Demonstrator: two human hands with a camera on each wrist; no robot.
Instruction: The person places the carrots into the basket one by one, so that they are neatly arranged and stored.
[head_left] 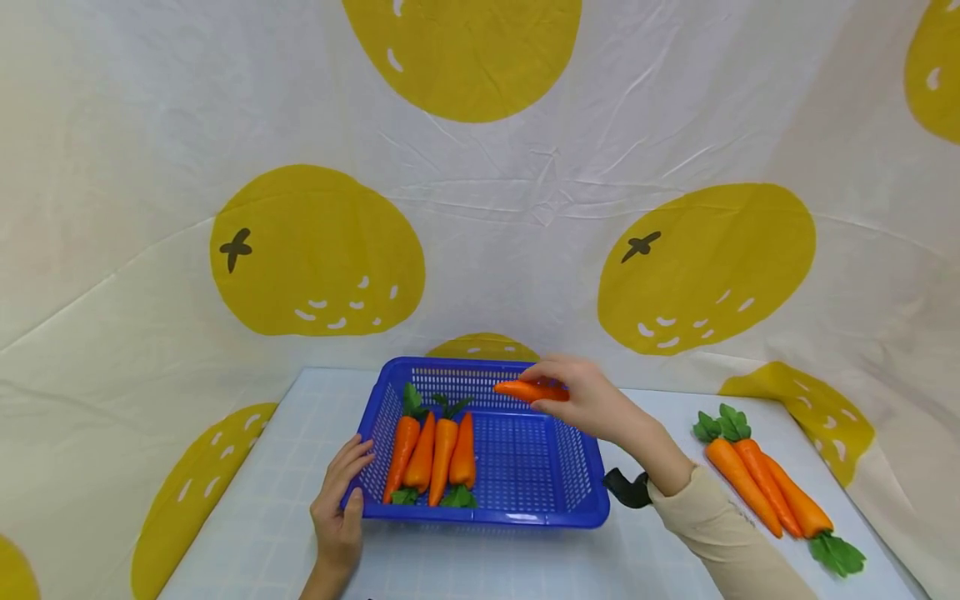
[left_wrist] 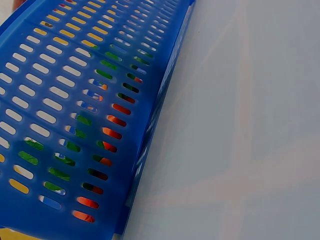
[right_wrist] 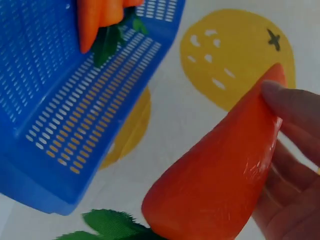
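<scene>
My right hand [head_left: 581, 396] grips an orange carrot [right_wrist: 215, 175] above the right rear part of the blue plastic basket [head_left: 525, 518]. In the right wrist view the thumb lies near the carrot's narrow tip, and green leaves [right_wrist: 112, 225] show at its thick end. At the basket's front left corner, my left hand [head_left: 341, 500] rests against the rim with its fingers extended. Inside the basket's left half several carrots [head_left: 442, 458] lie side by side, leafy tops facing alternately back and front.
To the right of the basket, three carrots [head_left: 765, 492] with green tops lie together on the pale checked tabletop [head_left: 247, 508]. A white cloth [head_left: 510, 258] with yellow fruit prints hangs behind the table. A black strap end [head_left: 628, 488] sticks out from the right wrist.
</scene>
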